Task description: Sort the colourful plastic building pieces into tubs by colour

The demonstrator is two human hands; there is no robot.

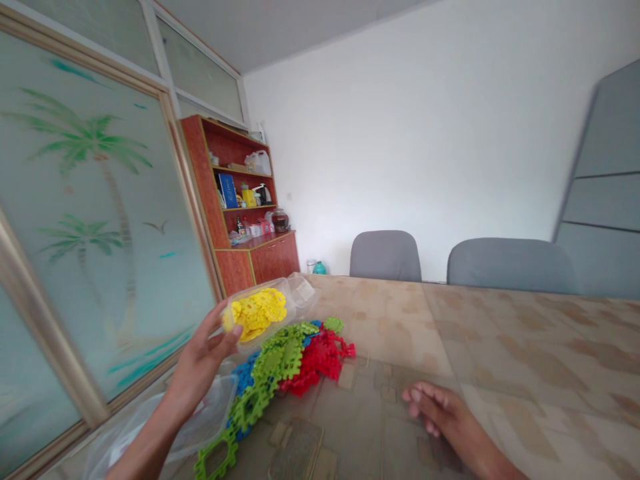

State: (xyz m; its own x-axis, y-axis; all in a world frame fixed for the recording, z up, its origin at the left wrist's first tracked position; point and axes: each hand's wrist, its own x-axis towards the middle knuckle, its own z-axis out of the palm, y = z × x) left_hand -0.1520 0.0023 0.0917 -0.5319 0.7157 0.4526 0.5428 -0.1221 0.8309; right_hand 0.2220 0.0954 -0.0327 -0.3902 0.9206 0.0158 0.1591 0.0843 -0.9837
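My left hand grips the near end of a clear plastic box, its thumb and fingers on either side. The box is tilted, and yellow gear-edged plastic pieces lie inside it. Just below and right of the box is a heap of similar pieces: green ones in front, red ones to the right, blue ones partly covered. My right hand hovers over or rests on the table well right of the heap. Its fingers are loosely curled with gaps between them, and nothing shows in them.
A second clear container sits under my left forearm. The patterned table stretches to the right. Grey chairs stand along its far side. Behind are a wooden shelf cabinet and a frosted glass partition at left.
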